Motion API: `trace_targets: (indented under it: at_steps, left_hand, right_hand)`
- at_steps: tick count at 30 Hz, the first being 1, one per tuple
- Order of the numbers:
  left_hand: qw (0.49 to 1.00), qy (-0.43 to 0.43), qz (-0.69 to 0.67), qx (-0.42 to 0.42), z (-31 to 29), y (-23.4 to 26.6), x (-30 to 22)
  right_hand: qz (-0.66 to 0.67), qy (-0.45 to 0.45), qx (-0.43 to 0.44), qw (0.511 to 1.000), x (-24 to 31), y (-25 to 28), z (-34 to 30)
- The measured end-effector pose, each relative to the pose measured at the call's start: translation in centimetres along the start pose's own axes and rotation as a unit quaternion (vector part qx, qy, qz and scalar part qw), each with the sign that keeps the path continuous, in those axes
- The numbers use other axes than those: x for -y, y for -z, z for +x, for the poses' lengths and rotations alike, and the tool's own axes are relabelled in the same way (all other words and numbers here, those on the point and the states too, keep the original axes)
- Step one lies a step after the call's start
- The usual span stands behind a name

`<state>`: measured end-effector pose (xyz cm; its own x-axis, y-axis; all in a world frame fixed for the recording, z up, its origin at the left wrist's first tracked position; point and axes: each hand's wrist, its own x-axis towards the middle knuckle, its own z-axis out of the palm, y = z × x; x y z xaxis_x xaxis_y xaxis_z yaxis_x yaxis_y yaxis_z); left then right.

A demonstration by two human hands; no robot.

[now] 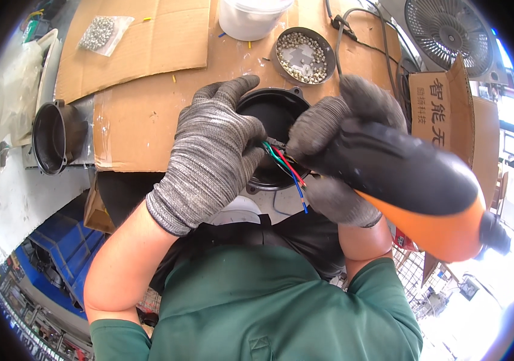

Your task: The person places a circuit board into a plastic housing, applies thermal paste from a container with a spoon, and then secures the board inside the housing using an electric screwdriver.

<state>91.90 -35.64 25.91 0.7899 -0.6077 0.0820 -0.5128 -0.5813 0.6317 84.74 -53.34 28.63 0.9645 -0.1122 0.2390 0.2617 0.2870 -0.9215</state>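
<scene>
A round black housing (276,111) with small lugs on its rim lies in front of me, partly over the table's near edge. Over it runs a bundle of coloured wires (282,160), green, red and blue, its loose ends pointing down toward me. My gloved left hand (214,144) pinches the bundle's upper end between thumb and fingers. In my gloved right hand (344,126) is an orange and black hand tool (413,174), its rear end toward the lower right. The fingers hide the tool's front tip, close to the wires.
Beyond the housing stand a dish of small metal parts (305,79) and a white bucket (251,21). A bag of parts (97,35) lies on cardboard (160,48). Another black housing (49,138) sits left. Cables (383,42), a fan (449,33) and a carton (440,108) occupy the right.
</scene>
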Motion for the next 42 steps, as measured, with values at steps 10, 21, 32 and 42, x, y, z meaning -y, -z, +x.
trace_targets:
  at_steps: [10, 21, 32, 42]
  left_hand:
    - [0.998, 0.007, -0.058, 0.035, 0.4, -0.6, 0.5]
    - [0.999, -0.001, -0.043, 0.023, 0.3, -1.7, 1.0]
    - [0.998, 0.027, -0.045, 0.030, 0.6, -0.3, 0.3]
    - [0.995, -0.063, 0.070, 0.033, 8.3, 1.7, -5.4]
  right_hand:
    - [0.074, -0.003, 0.068, 0.995, 0.4, -0.5, 2.7]
    - [-0.241, -0.008, 0.121, 0.963, 0.2, 1.5, 2.0]
    - [-0.098, 0.067, 0.098, 0.988, 1.4, 2.8, 2.9]
    - [0.090, 0.157, -0.041, 0.983, 7.6, 7.1, 1.7]
